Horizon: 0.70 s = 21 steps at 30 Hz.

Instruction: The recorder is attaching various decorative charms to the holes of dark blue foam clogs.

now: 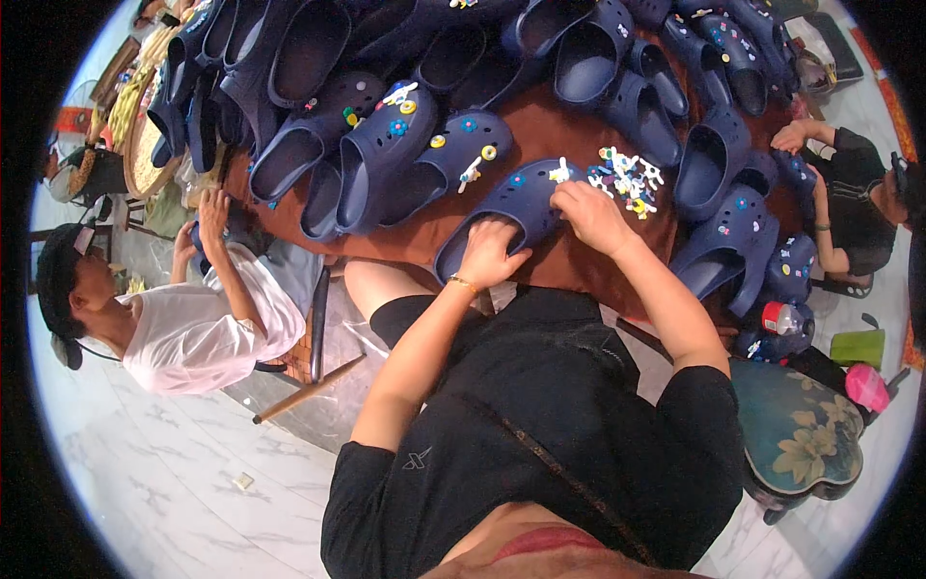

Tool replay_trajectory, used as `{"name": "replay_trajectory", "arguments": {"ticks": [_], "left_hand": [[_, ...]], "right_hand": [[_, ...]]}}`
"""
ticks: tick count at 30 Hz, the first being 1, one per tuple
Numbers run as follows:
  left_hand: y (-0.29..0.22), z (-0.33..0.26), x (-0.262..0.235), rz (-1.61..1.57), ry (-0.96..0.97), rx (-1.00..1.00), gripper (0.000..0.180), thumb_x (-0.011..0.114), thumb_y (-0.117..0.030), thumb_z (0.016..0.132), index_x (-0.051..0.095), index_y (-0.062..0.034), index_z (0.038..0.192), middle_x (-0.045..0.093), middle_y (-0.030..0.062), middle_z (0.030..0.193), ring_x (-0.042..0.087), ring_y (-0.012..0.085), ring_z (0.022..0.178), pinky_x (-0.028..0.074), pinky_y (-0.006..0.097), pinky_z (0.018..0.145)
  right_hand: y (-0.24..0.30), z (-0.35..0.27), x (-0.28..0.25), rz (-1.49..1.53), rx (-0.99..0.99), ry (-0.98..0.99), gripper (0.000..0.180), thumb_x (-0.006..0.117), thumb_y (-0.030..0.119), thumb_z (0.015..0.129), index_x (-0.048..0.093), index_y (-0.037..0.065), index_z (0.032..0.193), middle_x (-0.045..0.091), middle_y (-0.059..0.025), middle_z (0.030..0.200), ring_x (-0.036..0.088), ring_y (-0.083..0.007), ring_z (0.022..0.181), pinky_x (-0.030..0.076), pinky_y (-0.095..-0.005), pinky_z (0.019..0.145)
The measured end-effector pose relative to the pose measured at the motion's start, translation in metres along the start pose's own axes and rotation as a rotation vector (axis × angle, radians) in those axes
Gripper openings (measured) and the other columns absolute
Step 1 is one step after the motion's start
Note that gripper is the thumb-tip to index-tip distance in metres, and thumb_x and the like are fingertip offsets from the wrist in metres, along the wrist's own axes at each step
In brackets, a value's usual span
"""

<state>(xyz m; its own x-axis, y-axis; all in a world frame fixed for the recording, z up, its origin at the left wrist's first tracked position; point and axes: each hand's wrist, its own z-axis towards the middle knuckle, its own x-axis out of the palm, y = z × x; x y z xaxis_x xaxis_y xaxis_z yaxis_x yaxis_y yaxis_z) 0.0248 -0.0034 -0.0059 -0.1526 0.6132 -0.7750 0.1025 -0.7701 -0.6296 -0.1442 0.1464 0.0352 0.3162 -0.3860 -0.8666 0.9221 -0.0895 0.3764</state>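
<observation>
A navy clog (516, 198) lies in front of me at the near edge of the brown-covered table, its toe to the upper right. My left hand (490, 253) grips it with the fingers inside the foot opening, where their tips are hidden. Over the toe, my right hand (595, 217) is closed with its fingertips bent together against the clog; what they pinch is hidden. Just past those fingertips a white shoe charm (559, 172) sits on the toe, and a blue flower charm (518, 180) is on the upper. Beside my right hand lies a pile of small mixed charms (629, 179).
Many navy clogs (386, 159) crowd the table's far and left sides, some with charms. More clogs (723, 232) stand to the right near a bottle (781, 318). People work at left (207, 314) and right (854, 212). A flowered stool (801, 434) stands at lower right.
</observation>
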Motion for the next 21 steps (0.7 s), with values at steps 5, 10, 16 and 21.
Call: {"name": "replay_trajectory", "arguments": {"ticks": [5, 10, 16, 21], "left_hand": [[0.003, -0.002, 0.005, 0.031, -0.084, 0.058, 0.041, 0.063, -0.034, 0.07, 0.06, -0.0022, 0.095, 0.057, 0.0159, 0.099, 0.049, 0.033, 0.097, 0.035, 0.043, 0.084], [-0.001, 0.0, 0.002, -0.02, 0.028, -0.005, 0.044, 0.063, -0.035, 0.072, 0.058, 0.0008, 0.097, 0.054, 0.0212, 0.104, 0.046, 0.0363, 0.102, 0.032, 0.044, 0.088], [-0.001, 0.0, 0.0, -0.022, 0.009, -0.006, 0.042, 0.063, -0.035, 0.072, 0.059, 0.0004, 0.094, 0.055, 0.0204, 0.1, 0.047, 0.0365, 0.099, 0.033, 0.043, 0.086], [-0.001, 0.002, -0.002, 0.008, 0.005, 0.012, 0.04, 0.063, -0.034, 0.07, 0.06, -0.0027, 0.095, 0.057, 0.016, 0.1, 0.048, 0.0331, 0.099, 0.034, 0.043, 0.086]], "right_hand": [[-0.003, -0.002, 0.003, 0.049, 0.092, 0.054, 0.018, 0.059, 0.001, 0.069, 0.05, 0.008, 0.083, 0.051, -0.008, 0.083, 0.055, -0.0283, 0.078, 0.046, -0.0382, 0.065], [-0.007, -0.007, 0.01, 0.106, 0.1, -0.008, 0.015, 0.055, -0.003, 0.069, 0.047, 0.006, 0.079, 0.05, -0.0104, 0.077, 0.055, -0.0297, 0.076, 0.045, -0.0386, 0.063], [0.004, -0.02, 0.019, 0.132, 0.175, -0.204, 0.013, 0.053, -0.004, 0.07, 0.048, 0.004, 0.08, 0.05, -0.0117, 0.077, 0.054, -0.0304, 0.075, 0.045, -0.0366, 0.063], [-0.017, -0.008, 0.016, 0.238, 0.379, -0.197, 0.021, 0.061, 0.003, 0.073, 0.049, 0.004, 0.09, 0.051, -0.014, 0.09, 0.054, -0.0349, 0.084, 0.045, -0.0409, 0.07]]}}
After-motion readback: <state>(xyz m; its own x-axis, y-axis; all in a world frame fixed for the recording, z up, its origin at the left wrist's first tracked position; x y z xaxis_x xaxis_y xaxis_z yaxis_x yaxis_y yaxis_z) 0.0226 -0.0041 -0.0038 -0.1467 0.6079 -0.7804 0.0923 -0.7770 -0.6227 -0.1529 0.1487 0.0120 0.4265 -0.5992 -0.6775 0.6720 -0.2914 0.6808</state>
